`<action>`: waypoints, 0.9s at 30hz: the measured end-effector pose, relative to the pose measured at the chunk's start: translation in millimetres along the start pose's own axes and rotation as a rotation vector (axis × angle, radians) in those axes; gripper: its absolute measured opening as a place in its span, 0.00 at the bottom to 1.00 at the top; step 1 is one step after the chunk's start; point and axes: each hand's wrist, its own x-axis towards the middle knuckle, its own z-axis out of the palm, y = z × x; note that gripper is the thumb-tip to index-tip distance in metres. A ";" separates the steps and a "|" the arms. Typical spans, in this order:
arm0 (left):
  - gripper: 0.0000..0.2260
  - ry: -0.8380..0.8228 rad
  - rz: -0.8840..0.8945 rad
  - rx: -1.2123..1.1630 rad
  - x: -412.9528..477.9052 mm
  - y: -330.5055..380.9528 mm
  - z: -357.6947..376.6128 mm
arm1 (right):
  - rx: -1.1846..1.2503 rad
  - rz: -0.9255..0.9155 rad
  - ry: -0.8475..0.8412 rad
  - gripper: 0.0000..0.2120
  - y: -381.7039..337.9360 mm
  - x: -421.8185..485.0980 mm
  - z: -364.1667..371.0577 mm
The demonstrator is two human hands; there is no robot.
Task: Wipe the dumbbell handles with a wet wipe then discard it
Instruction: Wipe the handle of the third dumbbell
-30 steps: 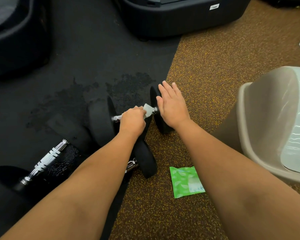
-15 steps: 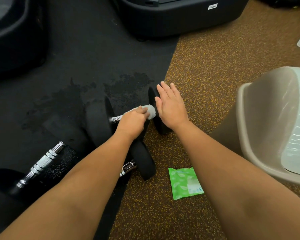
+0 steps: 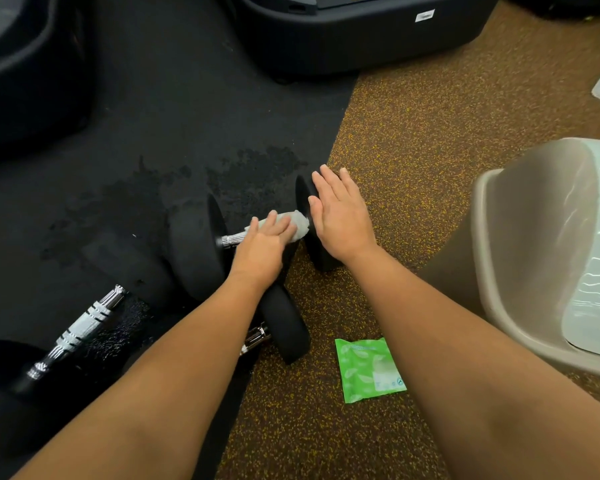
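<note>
— At the mat edge, which unit is being treated?
— One dumbbell [image 3: 201, 244]. It lies across the boundary, with its mat-side plate [image 3: 191, 251] on the black mat [image 3: 187, 116] and its floor-side plate [image 3: 303, 195] on the brown speckled floor [image 3: 413, 133].
— Position of the wipe?
— The white wipe [image 3: 300, 225] is bunched on the chrome handle [image 3: 234, 239], against the floor-side plate.
— Left hand?
— The left hand [image 3: 267, 237] lies on top of the wipe, fingers nearly straight along the handle, pressing down. The thumb is hidden.
— Right hand?
— The right hand [image 3: 340, 220] is flat against the outer face of the floor-side plate, fingers straight and together, holding nothing.
— Surroundings?
— A second dumbbell [image 3: 284, 327] lies just beside the first, partly under the left forearm. A chrome bar [image 3: 84, 327] lies on the mat further left. The green wipe pack [image 3: 369, 368] lies flat on the floor between the forearms. The beige bin [image 3: 499, 254] stands at the right, well apart from the wipe.
</note>
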 end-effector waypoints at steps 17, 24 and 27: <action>0.17 -0.023 -0.007 -0.109 9.2 21.2 -6.4 | -0.065 -0.049 0.049 0.28 -6.6 -3.6 -11.6; 0.23 0.002 -0.086 -0.069 -0.8 11.2 -12.2 | -0.041 -0.007 0.009 0.29 -0.8 -0.3 -2.4; 0.21 0.008 -0.159 -0.047 9.2 26.3 -15.5 | -0.056 0.000 -0.020 0.29 -0.4 2.6 1.3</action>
